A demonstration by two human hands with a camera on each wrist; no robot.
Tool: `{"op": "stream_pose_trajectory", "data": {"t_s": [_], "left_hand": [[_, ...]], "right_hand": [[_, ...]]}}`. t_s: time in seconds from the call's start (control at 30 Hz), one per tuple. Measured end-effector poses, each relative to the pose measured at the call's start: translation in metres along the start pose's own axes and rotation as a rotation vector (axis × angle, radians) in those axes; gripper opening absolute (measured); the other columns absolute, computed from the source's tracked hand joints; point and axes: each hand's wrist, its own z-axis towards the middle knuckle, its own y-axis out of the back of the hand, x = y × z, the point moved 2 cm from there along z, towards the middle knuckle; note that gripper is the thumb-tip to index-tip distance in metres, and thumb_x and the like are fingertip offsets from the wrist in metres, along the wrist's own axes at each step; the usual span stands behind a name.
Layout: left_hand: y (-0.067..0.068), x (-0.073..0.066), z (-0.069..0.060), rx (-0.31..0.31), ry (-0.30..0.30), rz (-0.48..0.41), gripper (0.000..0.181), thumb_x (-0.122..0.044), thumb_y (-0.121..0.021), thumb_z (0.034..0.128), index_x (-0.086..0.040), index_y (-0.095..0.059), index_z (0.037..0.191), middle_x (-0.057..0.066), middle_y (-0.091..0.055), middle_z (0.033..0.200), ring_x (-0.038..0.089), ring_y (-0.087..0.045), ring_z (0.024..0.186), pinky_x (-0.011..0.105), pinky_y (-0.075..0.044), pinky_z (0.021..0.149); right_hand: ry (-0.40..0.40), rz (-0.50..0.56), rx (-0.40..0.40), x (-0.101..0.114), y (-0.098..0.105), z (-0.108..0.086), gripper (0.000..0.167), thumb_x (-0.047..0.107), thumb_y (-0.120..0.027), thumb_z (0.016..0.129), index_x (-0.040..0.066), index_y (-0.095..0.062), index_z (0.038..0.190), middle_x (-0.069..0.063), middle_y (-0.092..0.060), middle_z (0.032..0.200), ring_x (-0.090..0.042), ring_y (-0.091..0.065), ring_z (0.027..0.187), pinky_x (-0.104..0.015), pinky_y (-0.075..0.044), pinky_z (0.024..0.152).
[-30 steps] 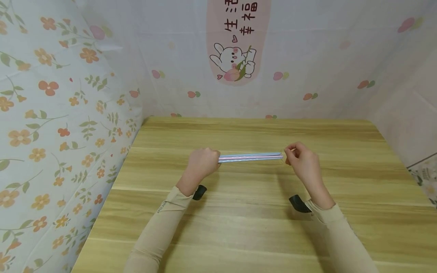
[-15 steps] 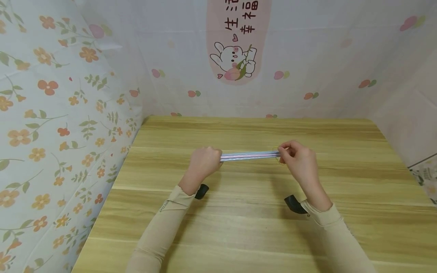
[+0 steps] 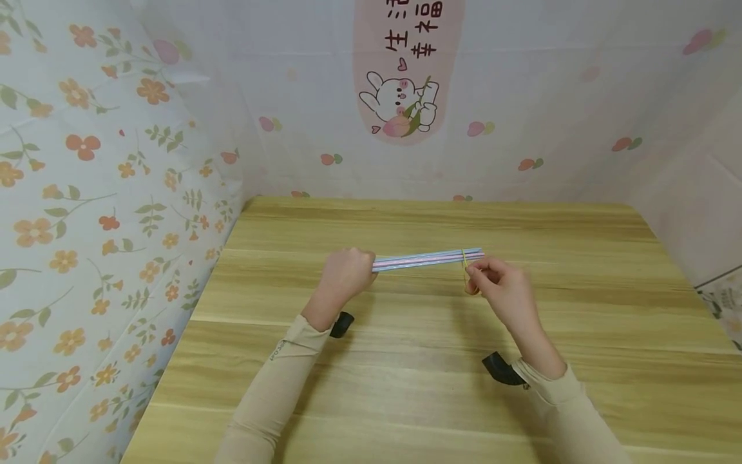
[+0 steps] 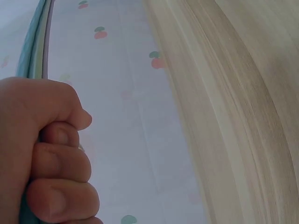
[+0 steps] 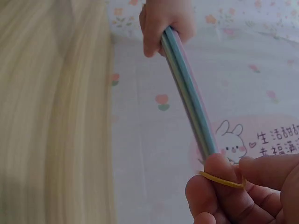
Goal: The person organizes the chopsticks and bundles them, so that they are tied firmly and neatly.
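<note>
Beneath hands (image 3: pixel 348 274) (image 3: pixel 511 295), wooden table (image 3: pixel 406 374) beside cloth (image 3: pixel 522 96).

A table (image 3: pixel 406 386) topped in pale wood grain.
In the head view its top is seen from above, coloured yellow-brown and crossed from side to side by lighter and darker streaks, with dark bands set near the far edge. That edge is nearly straight, its corners are rounded, and the left side is slanted outward toward the near end, which is cut off by the frame. A pale sheen is spread over the middle, and soft shadows (image 3: pixel 522 419) are cast on either side of it. Only part is shown by each wrist view: at the right in the left one, at the left in the right one.
</note>
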Motion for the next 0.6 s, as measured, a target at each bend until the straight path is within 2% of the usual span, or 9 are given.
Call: {"op": "stream_pose_trajectory", "data": {"t_s": [0.17,0.37,0.5,0.6], "left_hand": [[0.003,0.001,0.000,0.012,0.003,-0.003,0.021,-0.022,-0.066,0.0869,-0.011,-0.061,0.070,-0.003,-0.042,0.053,0.008,-0.028,0.045,0.021,-0.025,0.039],[0.005,0.002,-0.001,-0.008,0.007,-0.003,0.023,-0.021,-0.066,0.0867,-0.012,-0.058,0.067,-0.004,-0.038,0.052,0.008,-0.027,0.045,0.021,-0.023,0.039],[0.006,0.002,-0.002,-0.027,0.001,-0.011,0.023,-0.020,-0.067,0.0861,-0.012,-0.058,0.067,-0.004,-0.040,0.052,0.008,-0.027,0.045,0.021,-0.023,0.040],[0.006,0.002,-0.002,-0.035,-0.007,-0.007,0.021,-0.021,-0.067,0.0861,-0.012,-0.059,0.068,-0.003,-0.044,0.053,0.007,-0.028,0.045,0.021,-0.024,0.040]], "right_hand": [[-0.063,0.099,0.045,-0.007,-0.006,-0.005,0.028,0.027,-0.057,0.096,0.001,-0.066,0.098,-0.003,-0.068,0.070,-0.008,-0.062,0.065,-0.025,-0.051,0.062],[-0.099,0.201,0.060,-0.013,-0.008,-0.008,0.034,0.029,-0.048,0.101,-0.002,-0.062,0.102,0.002,-0.068,0.073,-0.013,-0.064,0.070,-0.028,-0.052,0.065],[-0.120,0.202,0.075,-0.018,-0.006,-0.006,0.029,0.022,-0.049,0.100,-0.005,-0.058,0.106,0.004,-0.069,0.074,-0.010,-0.065,0.071,-0.028,-0.052,0.067],[-0.130,0.170,0.091,-0.021,-0.004,-0.004,0.022,0.016,-0.052,0.098,-0.005,-0.057,0.105,-0.003,-0.071,0.076,-0.006,-0.064,0.070,-0.026,-0.052,0.067]]}}
